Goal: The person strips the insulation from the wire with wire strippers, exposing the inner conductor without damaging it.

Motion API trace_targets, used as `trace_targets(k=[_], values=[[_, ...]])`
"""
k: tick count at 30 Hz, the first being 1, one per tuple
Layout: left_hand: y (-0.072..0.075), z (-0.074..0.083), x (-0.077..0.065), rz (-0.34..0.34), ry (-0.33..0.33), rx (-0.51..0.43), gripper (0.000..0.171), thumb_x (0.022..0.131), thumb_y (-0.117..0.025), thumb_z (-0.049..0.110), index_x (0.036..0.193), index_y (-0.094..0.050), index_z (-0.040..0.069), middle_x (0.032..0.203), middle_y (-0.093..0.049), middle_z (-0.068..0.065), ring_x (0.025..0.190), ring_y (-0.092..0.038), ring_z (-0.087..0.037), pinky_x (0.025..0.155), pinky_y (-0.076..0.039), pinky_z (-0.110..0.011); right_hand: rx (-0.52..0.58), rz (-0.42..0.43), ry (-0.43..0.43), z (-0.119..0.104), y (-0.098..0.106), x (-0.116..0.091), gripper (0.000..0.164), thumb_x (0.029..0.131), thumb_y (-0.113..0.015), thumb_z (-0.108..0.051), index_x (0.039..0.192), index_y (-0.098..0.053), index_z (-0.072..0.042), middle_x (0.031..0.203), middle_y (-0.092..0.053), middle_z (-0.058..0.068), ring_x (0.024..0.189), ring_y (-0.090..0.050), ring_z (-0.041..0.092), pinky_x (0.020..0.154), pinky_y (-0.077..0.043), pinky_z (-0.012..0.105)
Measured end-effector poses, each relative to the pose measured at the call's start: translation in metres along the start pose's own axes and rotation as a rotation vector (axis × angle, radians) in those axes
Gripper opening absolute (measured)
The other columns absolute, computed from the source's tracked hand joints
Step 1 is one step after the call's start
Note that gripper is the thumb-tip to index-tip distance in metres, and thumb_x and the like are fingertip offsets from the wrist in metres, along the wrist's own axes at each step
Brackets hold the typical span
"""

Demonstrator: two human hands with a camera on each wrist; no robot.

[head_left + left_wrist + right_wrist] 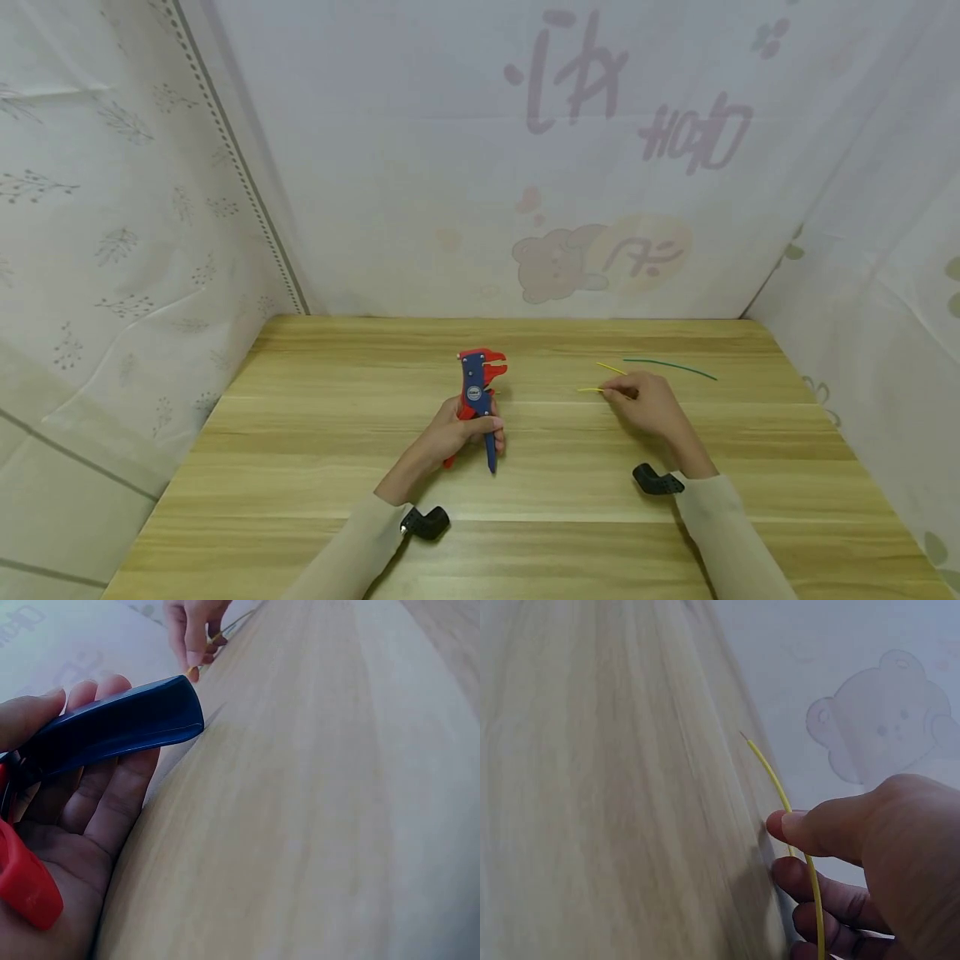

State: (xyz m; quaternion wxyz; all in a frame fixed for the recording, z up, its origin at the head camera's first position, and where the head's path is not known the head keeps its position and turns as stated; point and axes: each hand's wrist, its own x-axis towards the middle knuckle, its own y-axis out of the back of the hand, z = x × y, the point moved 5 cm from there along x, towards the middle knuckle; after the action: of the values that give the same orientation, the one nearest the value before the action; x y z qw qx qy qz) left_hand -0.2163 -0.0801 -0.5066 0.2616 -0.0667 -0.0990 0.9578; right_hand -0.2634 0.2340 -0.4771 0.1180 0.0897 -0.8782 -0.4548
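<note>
My left hand (468,427) holds a wire stripper (476,385) with a blue body and red jaws, its head pointing away from me. The thumb lies across the blue handle (120,724), and the fingers are behind it; part of a red handle (28,877) shows by the palm. Over to the right, my right hand (647,404) pinches a yellow wire (769,769) between thumb and index finger. Bare metal shows at the wire's tip, which points left. A second yellow length of wire (611,367) shows just beyond the right fingers.
A green wire (670,365) lies on the wooden table (337,492) beyond my right hand. Printed cloth (420,167) hangs behind the table's far edge and at both sides. Black wrist cameras (429,523) sit at both cuffs.
</note>
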Motion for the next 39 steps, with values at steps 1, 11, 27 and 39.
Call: trace_targets(k=[1,11,27,39], values=[[0.000,0.000,0.000,0.003,0.001,-0.001,0.036,0.100,-0.061,0.003,0.121,-0.042,-0.019,0.084,-0.073,-0.004,0.076,-0.074,-0.018,0.077,-0.064,-0.034,-0.002,0.003,0.004,0.001,0.000,-0.001,0.015,0.098,-0.069,-0.016,0.106,-0.081,-0.012,0.104,-0.077,0.009,0.090,-0.067,0.023,0.077,-0.054,0.038],[0.001,0.000,-0.001,0.021,0.018,-0.003,0.041,0.099,-0.064,0.005,0.123,-0.042,-0.019,0.083,-0.073,-0.005,0.076,-0.074,-0.018,0.079,-0.064,-0.035,-0.021,0.009,0.031,0.005,0.003,-0.003,0.013,0.097,-0.070,-0.014,0.103,-0.081,-0.012,0.097,-0.074,0.007,0.084,-0.064,0.019,0.072,-0.052,0.034],[0.000,0.000,0.000,0.010,0.011,-0.009,0.038,0.099,-0.063,0.004,0.122,-0.042,-0.020,0.084,-0.073,-0.005,0.076,-0.074,-0.018,0.079,-0.064,-0.036,0.035,0.043,-0.015,0.006,0.013,0.000,0.017,0.099,-0.068,-0.019,0.108,-0.077,-0.008,0.103,-0.076,0.009,0.087,-0.068,0.022,0.075,-0.055,0.036],[0.002,-0.002,0.001,0.009,0.014,-0.027,0.040,0.098,-0.066,0.005,0.121,-0.043,-0.018,0.083,-0.072,-0.005,0.075,-0.073,-0.019,0.080,-0.064,-0.036,0.093,0.092,-0.004,0.017,0.020,0.010,0.032,0.097,-0.066,-0.013,0.126,-0.068,0.002,0.113,-0.072,0.023,0.103,-0.068,0.038,0.090,-0.057,0.056]])
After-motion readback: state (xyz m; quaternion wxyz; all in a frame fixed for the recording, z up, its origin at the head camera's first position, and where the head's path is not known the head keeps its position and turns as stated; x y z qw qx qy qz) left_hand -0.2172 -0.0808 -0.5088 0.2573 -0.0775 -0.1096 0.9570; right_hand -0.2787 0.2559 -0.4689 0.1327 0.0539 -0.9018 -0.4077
